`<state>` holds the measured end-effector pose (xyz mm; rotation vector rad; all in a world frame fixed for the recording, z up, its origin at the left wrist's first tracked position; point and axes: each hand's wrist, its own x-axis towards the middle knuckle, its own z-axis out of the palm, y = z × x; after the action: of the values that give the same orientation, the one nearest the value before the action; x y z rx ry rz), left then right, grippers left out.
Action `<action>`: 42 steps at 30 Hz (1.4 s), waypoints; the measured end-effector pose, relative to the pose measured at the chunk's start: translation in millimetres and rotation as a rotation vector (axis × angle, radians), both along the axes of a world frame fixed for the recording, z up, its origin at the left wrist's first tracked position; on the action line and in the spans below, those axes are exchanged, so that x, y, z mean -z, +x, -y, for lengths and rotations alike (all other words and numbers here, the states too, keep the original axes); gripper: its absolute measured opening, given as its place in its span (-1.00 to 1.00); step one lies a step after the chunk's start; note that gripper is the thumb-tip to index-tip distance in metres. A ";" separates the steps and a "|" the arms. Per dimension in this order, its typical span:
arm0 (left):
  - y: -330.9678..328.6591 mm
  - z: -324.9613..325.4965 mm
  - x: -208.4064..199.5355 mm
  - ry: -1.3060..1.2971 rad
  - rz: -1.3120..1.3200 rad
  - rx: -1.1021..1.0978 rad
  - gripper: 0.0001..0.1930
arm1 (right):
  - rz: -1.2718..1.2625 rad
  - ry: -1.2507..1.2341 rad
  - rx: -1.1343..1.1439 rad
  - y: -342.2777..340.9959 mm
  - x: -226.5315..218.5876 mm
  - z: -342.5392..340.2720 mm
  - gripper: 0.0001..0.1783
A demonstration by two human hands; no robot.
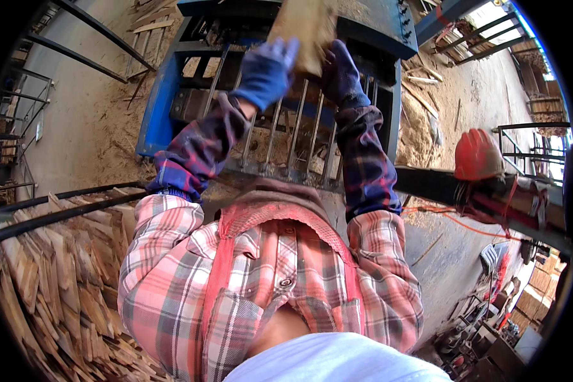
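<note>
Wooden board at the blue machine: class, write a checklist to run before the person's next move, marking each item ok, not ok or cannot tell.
1. Wooden board held from both sides: ok; left hand and right hand are at opposite edges.
2. Both hands gloved: ok.
3. Left wrist covered: not ok; bare skin shows.
4. Board's far end clear: cannot tell; out of frame.
5. Floor clean beside the blue machine: not ok; sawdust lies there.
</note>
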<state>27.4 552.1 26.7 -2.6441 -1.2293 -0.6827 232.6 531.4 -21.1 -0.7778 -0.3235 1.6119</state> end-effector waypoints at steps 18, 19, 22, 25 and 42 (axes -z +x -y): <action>-140.3 106.2 167.8 -0.974 1.564 -0.220 -0.66 | 0.541 0.191 -0.192 -133.6 91.0 142.2 -0.20; -155.0 97.1 164.3 -1.005 1.491 -0.253 -0.65 | 0.708 0.291 -0.077 -150.8 85.1 146.9 -0.14; -189.2 70.8 143.0 -1.135 1.367 -0.250 -0.61 | 1.455 0.485 -0.157 -173.3 56.6 147.9 0.04; -196.0 55.1 124.5 -1.180 1.250 -0.152 -0.55 | 1.825 0.484 -0.226 -183.1 51.6 149.7 0.07; -87.4 -31.5 147.4 -0.269 0.456 -0.338 -0.64 | 2.076 0.372 -0.096 -124.9 86.6 37.3 -0.21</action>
<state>-60.0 583.5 -120.7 -2.4465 -1.9568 -1.1666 107.7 494.1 -107.7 -1.8521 -1.9920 0.1633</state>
